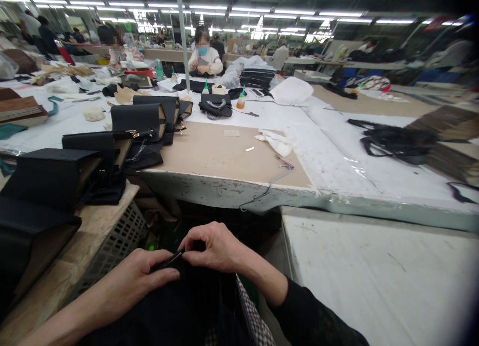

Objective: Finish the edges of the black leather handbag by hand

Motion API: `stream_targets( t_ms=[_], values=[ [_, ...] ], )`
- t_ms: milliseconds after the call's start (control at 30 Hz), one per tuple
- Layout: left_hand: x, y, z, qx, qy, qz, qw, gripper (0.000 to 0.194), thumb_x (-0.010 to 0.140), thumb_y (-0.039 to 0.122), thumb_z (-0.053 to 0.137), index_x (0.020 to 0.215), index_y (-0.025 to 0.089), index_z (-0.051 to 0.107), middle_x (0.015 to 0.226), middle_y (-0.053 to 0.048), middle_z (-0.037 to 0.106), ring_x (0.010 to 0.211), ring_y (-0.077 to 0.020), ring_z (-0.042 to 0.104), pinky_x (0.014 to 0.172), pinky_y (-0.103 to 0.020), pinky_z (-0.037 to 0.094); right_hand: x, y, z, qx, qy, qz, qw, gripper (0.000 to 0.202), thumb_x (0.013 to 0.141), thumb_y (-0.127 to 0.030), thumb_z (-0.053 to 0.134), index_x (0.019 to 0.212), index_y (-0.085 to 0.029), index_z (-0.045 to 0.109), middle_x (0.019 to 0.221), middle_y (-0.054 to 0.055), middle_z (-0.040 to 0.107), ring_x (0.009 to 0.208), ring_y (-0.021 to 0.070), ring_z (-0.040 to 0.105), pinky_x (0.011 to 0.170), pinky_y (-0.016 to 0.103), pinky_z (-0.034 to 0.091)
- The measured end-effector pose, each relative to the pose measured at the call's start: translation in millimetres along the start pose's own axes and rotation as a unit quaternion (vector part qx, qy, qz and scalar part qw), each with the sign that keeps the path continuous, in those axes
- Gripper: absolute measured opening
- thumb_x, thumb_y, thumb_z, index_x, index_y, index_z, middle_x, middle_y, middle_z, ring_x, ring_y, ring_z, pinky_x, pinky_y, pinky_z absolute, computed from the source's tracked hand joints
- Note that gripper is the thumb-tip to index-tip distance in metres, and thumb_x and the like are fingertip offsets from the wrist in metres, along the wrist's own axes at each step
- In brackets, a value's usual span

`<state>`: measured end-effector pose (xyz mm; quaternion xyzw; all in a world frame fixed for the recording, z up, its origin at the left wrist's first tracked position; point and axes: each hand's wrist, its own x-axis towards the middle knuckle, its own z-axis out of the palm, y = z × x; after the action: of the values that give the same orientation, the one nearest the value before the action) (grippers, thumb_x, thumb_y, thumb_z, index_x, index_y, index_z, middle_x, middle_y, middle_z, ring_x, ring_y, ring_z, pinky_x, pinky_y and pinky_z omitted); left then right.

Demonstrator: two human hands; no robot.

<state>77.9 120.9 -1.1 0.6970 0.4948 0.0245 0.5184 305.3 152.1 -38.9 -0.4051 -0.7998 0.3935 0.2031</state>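
Low in the view, over my lap, a piece of black material (187, 301) lies between my hands; its full shape is lost against dark clothing. My left hand (144, 273) grips its edge between thumb and fingers. Just to the right, my right hand (209, 246) pinches the same edge with thumb and forefinger, the other fingers curled. A thin dark strip shows between the two sets of fingertips. A checked cloth (254, 313) shows beneath my right forearm.
Several black bags (56, 173) stand in a row on the left, over a plastic crate (119, 236). Ahead, a brown board (209, 151) on the table carries a white cloth (277, 142) and a cord (269, 186). Glue bottles (241, 100) stand farther back. A co-worker (205, 59) sits opposite.
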Motion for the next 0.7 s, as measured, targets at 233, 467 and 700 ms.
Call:
stream_targets(
  t_ms=[233,467,700],
  values=[
    [2.2,-5.0,3.4,0.071,0.036,0.009,0.997,0.047,0.1,0.055,0.043,0.087,0.019,0.071,0.077,0.002,0.063,0.071,-0.016,0.057,0.061,-0.023,0.04,0.6,-3.2,0.7,-0.003,0.003,0.012,1.0,0.011,0.08,-0.028,0.07,0.089,-0.028,0.075,0.086,-0.004,0.077,0.081,0.017,0.071,0.07,0.024,0.046],
    [-7.9,7.8,-2.9,0.068,0.026,0.015,0.997,0.036,0.097,0.05,0.051,0.093,0.023,0.074,0.082,0.002,0.071,0.074,-0.0173,0.062,0.066,-0.023,0.043,0.0,-5.5,-4.1,0.007,0.006,0.021,1.0,0.006,0.08,-0.023,0.069,0.083,-0.024,0.074,0.085,-0.002,0.077,0.08,0.0171,0.07,0.07,0.024,0.046],
    [-7.6,-0.7,0.5,0.078,0.032,0.011,0.996,0.044,0.1,0.051,0.041,0.084,0.021,0.069,0.076,0.002,0.064,0.068,-0.0158,0.057,0.062,-0.023,0.039,-0.5,-1.0,-0.2,0.012,0.011,0.019,1.0,0.008,0.081,-0.026,0.069,0.085,-0.024,0.075,0.082,-0.001,0.076,0.076,0.0162,0.069,0.067,0.023,0.045]
  ],
)
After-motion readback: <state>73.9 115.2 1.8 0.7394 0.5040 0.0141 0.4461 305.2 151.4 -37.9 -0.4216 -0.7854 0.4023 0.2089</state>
